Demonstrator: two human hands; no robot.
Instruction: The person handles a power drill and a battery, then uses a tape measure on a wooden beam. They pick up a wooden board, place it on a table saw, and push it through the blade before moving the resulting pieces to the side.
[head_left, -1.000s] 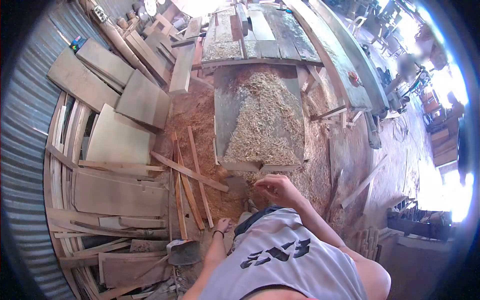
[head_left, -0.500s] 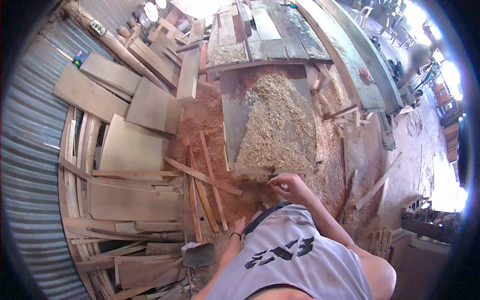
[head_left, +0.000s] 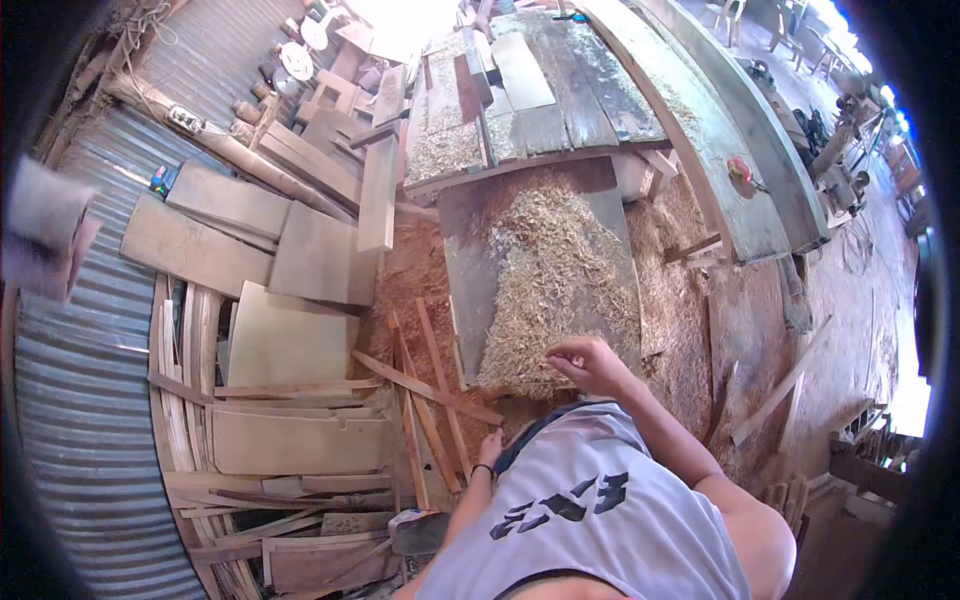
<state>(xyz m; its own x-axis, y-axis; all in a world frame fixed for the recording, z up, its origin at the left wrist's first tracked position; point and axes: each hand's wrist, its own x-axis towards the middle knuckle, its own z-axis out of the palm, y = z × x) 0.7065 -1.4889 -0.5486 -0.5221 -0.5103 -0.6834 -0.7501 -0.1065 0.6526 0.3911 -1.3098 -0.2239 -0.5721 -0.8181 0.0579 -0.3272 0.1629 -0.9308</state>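
My right hand (head_left: 592, 366) is raised in front of my waist, over the near end of a board (head_left: 462, 235) heaped with wood shavings (head_left: 555, 265). Its fingers are curled in and pressed together; a small pale bit shows at them, too small to name. Low at my left side hangs my left hand (head_left: 489, 450), a dark band on its wrist. It is close to several thin reddish wood strips (head_left: 440, 375) lying on the floor. My shirt and the viewing angle hide most of its fingers.
Wood planks (head_left: 300, 445) are stacked along the corrugated metal wall (head_left: 85, 420) at left. Ahead stands a plank workbench (head_left: 570, 90) strewn with shavings, with long beams (head_left: 690, 120) on its right. A blurred greyish object (head_left: 45, 230) shows at the far left.
My right hand has risen slightly and moved a little right, over the shavings. My left hand has shifted slightly right. The view has tilted, and a blurred object has appeared at far left.
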